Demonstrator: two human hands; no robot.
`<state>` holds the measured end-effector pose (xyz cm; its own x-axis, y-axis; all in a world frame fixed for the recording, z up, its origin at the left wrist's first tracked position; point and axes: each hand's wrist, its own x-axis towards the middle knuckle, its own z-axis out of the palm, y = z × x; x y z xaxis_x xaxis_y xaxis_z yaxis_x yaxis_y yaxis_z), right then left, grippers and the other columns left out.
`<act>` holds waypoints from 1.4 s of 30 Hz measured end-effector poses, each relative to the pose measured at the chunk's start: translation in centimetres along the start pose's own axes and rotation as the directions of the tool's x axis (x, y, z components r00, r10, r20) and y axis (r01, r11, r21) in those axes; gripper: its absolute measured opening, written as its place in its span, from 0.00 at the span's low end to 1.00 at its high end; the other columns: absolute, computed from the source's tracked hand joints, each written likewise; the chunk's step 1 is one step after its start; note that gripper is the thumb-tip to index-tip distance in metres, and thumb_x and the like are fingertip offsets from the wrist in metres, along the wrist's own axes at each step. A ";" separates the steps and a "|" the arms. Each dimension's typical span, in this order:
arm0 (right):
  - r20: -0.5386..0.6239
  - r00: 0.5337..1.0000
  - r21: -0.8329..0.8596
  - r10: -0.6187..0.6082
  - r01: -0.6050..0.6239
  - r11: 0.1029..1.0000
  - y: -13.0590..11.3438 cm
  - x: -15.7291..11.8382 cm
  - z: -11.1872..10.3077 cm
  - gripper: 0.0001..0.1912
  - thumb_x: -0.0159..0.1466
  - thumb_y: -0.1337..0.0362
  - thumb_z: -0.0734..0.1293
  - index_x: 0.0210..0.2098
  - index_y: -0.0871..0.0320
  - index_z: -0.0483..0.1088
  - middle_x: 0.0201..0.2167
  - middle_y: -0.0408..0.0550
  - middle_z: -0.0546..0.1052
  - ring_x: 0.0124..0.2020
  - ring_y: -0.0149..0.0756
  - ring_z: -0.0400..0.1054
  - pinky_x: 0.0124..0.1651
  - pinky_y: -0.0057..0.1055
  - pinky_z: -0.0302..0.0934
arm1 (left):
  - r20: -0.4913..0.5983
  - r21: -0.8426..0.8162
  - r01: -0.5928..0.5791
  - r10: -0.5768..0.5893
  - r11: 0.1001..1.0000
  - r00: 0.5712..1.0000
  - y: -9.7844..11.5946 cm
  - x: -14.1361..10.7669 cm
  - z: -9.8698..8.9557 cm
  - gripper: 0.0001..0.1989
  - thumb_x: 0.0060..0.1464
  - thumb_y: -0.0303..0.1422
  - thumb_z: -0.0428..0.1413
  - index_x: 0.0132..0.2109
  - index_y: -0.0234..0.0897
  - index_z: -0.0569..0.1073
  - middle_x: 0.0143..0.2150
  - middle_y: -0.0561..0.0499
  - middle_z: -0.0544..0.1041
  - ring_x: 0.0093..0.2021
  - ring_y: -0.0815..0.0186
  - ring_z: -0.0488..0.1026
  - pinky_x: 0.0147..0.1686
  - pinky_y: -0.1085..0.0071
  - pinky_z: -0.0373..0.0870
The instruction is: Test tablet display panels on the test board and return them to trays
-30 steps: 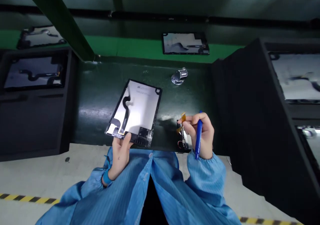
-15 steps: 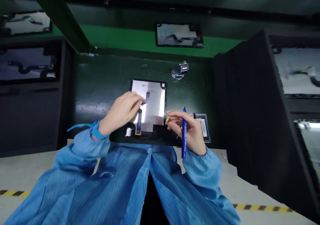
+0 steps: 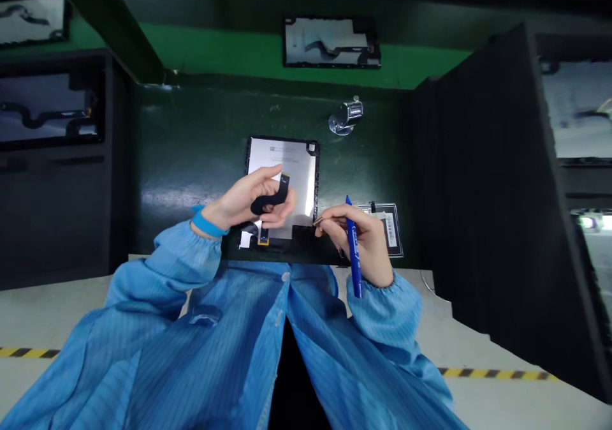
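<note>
A silver-backed screen panel (image 3: 302,162) with a black frame lies on the dark green table near its front edge. Over its left half is my left hand (image 3: 261,197), palm turned up, with a black flex cable (image 3: 272,201) lying across its fingers; the cable's end points away from me. My right hand (image 3: 358,232), at the panel's lower right corner, pinches a small piece (image 3: 318,221) between thumb and fingertip. A blue marker (image 3: 354,248) is also tucked in this hand. Below the left hand, another cable end (image 3: 264,235) with a yellow tip rests on the panel.
A small metal stand (image 3: 347,117) is behind the panel to the right. Beside my right hand lies a labelled dark panel (image 3: 392,229). Another screen panel (image 3: 329,42) rests at the back. Black racks (image 3: 52,216) with panels flank the table on both sides.
My left hand has turned palm up and lifted the black cable from the panel. My right hand still pinches the small piece, now tilted differently. The whole view has shifted slightly.
</note>
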<state>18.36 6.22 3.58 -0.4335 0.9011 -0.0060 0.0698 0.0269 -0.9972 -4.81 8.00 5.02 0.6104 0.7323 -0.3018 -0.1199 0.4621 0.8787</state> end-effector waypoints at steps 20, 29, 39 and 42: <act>0.022 1.000 -0.073 -0.005 0.007 0.997 -0.3 -0.4 0.6 0.05 0.66 0.63 0.69 0.35 0.57 0.74 0.21 0.38 0.70 0.22 0.27 0.63 0.29 0.27 0.58 | -0.454 0.707 -0.144 0.601 0.692 0.658 -3.9 -1.6 5.4 0.07 0.56 0.32 0.60 0.31 0.37 0.80 0.28 0.52 0.82 0.27 0.69 0.74 0.28 0.73 0.69; 0.024 1.000 -0.084 -0.002 0.004 0.996 0.1 -0.2 0.4 0.09 0.67 0.58 0.69 0.35 0.57 0.73 0.22 0.39 0.71 0.22 0.27 0.62 0.29 0.28 0.58 | -0.454 0.770 -0.099 0.650 0.630 0.609 -3.7 -1.4 5.7 0.09 0.58 0.33 0.59 0.30 0.39 0.79 0.27 0.53 0.81 0.26 0.69 0.74 0.29 0.72 0.70; 0.019 1.000 -0.104 0.005 -0.003 0.995 0.1 -0.3 0.5 0.07 0.67 0.61 0.68 0.35 0.57 0.73 0.21 0.38 0.69 0.22 0.27 0.61 0.28 0.27 0.56 | -0.462 0.796 -0.053 0.662 0.603 0.590 -3.9 -1.5 6.1 0.08 0.56 0.33 0.60 0.30 0.38 0.79 0.27 0.53 0.81 0.25 0.69 0.74 0.29 0.72 0.70; 0.016 1.000 -0.122 0.009 -0.007 0.993 0.1 -0.4 0.5 0.07 0.67 0.60 0.68 0.35 0.57 0.73 0.21 0.38 0.70 0.21 0.27 0.62 0.28 0.28 0.57 | -0.460 0.785 -0.061 0.646 0.616 0.609 -3.9 -1.5 6.0 0.06 0.55 0.32 0.61 0.30 0.38 0.79 0.27 0.53 0.81 0.25 0.69 0.73 0.27 0.73 0.69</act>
<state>18.08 5.69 3.46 -0.4472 0.8943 -0.0163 0.1817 0.0730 -0.9806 -0.55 2.07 4.29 -0.0657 0.9747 0.2138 0.5035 -0.1526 0.8504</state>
